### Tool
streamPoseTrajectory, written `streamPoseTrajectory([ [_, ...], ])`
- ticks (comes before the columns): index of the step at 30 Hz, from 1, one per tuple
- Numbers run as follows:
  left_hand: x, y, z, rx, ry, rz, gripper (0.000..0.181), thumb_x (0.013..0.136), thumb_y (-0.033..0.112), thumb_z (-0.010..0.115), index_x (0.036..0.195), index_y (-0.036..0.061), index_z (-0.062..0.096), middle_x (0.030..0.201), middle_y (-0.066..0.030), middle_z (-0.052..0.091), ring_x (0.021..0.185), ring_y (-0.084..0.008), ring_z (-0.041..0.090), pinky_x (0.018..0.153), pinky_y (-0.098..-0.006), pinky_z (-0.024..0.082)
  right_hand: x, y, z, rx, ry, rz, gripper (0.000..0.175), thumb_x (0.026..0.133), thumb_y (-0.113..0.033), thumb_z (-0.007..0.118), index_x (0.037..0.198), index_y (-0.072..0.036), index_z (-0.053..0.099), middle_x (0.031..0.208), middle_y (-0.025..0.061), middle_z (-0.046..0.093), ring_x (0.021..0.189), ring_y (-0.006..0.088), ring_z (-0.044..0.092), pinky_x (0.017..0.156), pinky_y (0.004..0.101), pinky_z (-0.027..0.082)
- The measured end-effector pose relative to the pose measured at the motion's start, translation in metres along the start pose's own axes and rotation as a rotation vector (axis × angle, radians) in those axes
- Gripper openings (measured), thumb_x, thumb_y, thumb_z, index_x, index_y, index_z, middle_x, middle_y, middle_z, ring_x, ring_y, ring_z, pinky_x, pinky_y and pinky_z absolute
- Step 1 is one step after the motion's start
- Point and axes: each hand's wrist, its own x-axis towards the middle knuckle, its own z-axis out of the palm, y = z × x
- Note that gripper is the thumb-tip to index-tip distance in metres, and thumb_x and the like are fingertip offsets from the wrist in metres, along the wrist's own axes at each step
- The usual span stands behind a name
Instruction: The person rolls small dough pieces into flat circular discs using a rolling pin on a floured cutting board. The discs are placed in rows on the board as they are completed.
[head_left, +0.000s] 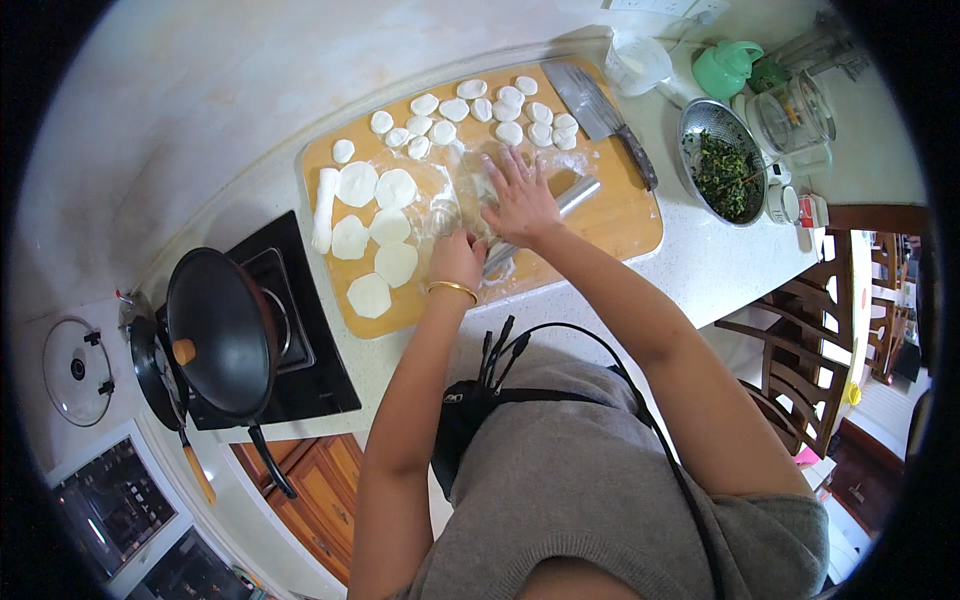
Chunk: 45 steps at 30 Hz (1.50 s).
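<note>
A metal rolling pin (578, 196) lies slantwise on the floured wooden board (622, 217). My right hand (519, 196) rests flat with its fingers spread, its wrist above the pin. At the pin's lower left end is my left hand (458, 259), fingers curled; whether it holds anything is hidden. Rolled dough wrappers (396, 264) lie left of my hands, beside a dough log (325, 211) at the board's left edge. Small flattened dough pieces (509, 133) are scattered along the far side. A cleaver (589, 103) lies at the board's upper right.
A lidded black wok (221, 330) stands on the black cooktop (330, 390) at the left. Right of the board are a metal colander (685, 174) of chopped greens, a plastic measuring jug (636, 66) and a green watering can (724, 69). Wooden chairs (806, 352) stand beyond the counter.
</note>
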Motion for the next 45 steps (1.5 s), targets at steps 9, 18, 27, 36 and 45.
streamPoseTrajectory([
  [9,-0.016,0.0,0.003,-0.181,0.109,-0.137,0.017,0.085,0.02,0.069,0.086,0.0034,0.067,0.084,-0.0148,0.07,0.078,-0.0317,0.069,0.073,-0.0444,0.054,-0.072,0.016,-0.008,0.033,-0.102,-0.091,0.067,0.092,-0.042,0.051,0.151,-0.011,0.039,0.16,0.0187,0.03,0.15,0.0319,0.026,0.12,0.0583,0.019],
  [18,0.011,-0.008,-0.019,-0.109,-0.042,0.052,0.021,0.085,0.022,0.072,0.081,0.002,0.07,0.082,-0.017,0.07,0.078,-0.0344,0.068,0.074,-0.044,0.053,-0.062,0.009,-0.006,0.089,-0.086,-0.12,0.07,0.092,-0.043,0.051,0.153,-0.011,0.035,0.159,0.0205,0.031,0.149,0.0333,0.027,0.121,0.0574,0.015],
  [27,0.004,0.014,-0.012,0.069,0.008,-0.028,0.021,0.084,0.024,0.072,0.081,0.0028,0.07,0.083,-0.0181,0.07,0.081,-0.0359,0.068,0.075,-0.0456,0.053,-0.002,0.002,0.005,0.032,0.046,-0.016,0.069,0.091,-0.042,0.052,0.15,-0.008,0.039,0.158,0.0202,0.033,0.15,0.0324,0.025,0.121,0.0581,0.018],
  [36,-0.01,-0.012,-0.006,-0.16,-0.006,-0.088,0.025,0.08,0.027,0.076,0.085,0.0038,0.069,0.082,-0.0161,0.071,0.076,-0.0323,0.068,0.071,-0.044,0.053,-0.085,0.018,-0.02,0.042,-0.143,-0.096,0.071,0.09,-0.039,0.053,0.152,-0.01,0.037,0.16,0.0186,0.029,0.15,0.0318,0.026,0.12,0.0577,0.019],
  [45,0.016,-0.003,-0.024,-0.047,-0.148,0.047,0.021,0.078,0.023,0.079,0.082,0.0035,0.072,0.079,-0.0145,0.071,0.071,-0.0289,0.068,0.068,-0.0392,0.054,-0.039,0.001,-0.011,0.019,-0.141,-0.067,0.077,0.09,-0.042,0.052,0.155,-0.007,0.03,0.161,0.0208,0.028,0.151,0.034,0.023,0.121,0.056,0.018],
])
